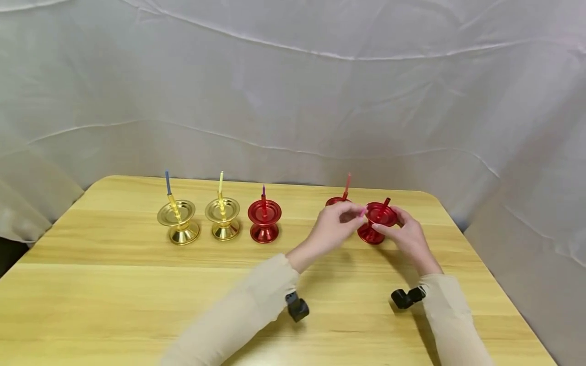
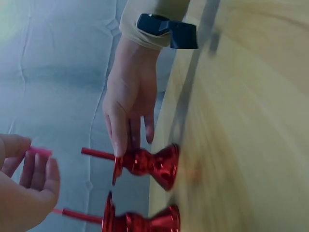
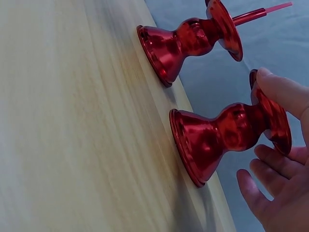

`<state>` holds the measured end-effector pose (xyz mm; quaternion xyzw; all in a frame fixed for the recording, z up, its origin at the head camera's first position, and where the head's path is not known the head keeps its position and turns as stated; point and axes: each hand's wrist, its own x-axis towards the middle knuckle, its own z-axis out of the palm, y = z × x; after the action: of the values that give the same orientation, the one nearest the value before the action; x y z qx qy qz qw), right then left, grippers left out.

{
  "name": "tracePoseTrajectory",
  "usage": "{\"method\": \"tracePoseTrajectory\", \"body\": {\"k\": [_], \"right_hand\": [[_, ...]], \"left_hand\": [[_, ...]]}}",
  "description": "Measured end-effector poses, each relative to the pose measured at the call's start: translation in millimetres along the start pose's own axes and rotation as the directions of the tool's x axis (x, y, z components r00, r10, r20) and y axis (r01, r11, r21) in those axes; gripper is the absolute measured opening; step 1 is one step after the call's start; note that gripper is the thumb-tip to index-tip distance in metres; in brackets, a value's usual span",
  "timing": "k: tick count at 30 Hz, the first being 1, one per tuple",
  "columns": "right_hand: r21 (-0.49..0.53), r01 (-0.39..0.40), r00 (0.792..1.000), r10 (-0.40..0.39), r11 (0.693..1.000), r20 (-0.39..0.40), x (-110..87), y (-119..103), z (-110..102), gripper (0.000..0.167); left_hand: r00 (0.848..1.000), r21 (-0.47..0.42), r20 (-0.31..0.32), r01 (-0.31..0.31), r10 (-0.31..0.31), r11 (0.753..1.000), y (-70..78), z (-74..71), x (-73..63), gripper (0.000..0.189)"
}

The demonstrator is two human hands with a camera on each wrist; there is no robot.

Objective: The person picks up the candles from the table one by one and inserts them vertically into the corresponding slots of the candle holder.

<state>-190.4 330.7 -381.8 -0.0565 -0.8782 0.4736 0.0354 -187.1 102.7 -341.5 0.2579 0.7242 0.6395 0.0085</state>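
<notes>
My left hand (image 1: 333, 224) pinches a small pink candle (image 2: 41, 151) between thumb and fingertips, just left of the rightmost red candle holder (image 1: 373, 235). That holder stands upright on the table, and its thin tube (image 2: 98, 153) shows no candle. With thumb and fingers my right hand (image 1: 410, 241) grips the rim of its dish. Beside it stands a second red candle holder (image 3: 195, 37) with a pinkish-red candle (image 1: 348, 183) in its tube; in the head view my left hand hides most of it.
Farther left on the wooden table (image 1: 137, 305) stand a red holder (image 1: 264, 233) with a purple candle, a gold holder (image 1: 225, 232) with a yellow candle, and another gold holder (image 1: 184, 235) with a blue candle. A pale cloth (image 1: 293, 101) hangs behind the table.
</notes>
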Motion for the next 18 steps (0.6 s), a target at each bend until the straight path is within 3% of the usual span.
{"method": "tracePoseTrajectory", "body": {"k": [6, 18], "right_hand": [[0.016, 0.016, 1.0, -0.016, 1.0, 0.003, 2.3, 3.6, -0.2, 0.086], [0.041, 0.02, 1.0, -0.019, 0.999, -0.006, 2.1, 6.7, 3.7, 0.083]], "left_hand": [[0.996, 0.005, -0.091, -0.024, 0.025, 1.0, 4.0, 26.8, 24.8, 0.023], [0.978, -0.096, -0.209, 0.002, -0.022, 0.995, -9.5, 63.4, 71.1, 0.019]]}}
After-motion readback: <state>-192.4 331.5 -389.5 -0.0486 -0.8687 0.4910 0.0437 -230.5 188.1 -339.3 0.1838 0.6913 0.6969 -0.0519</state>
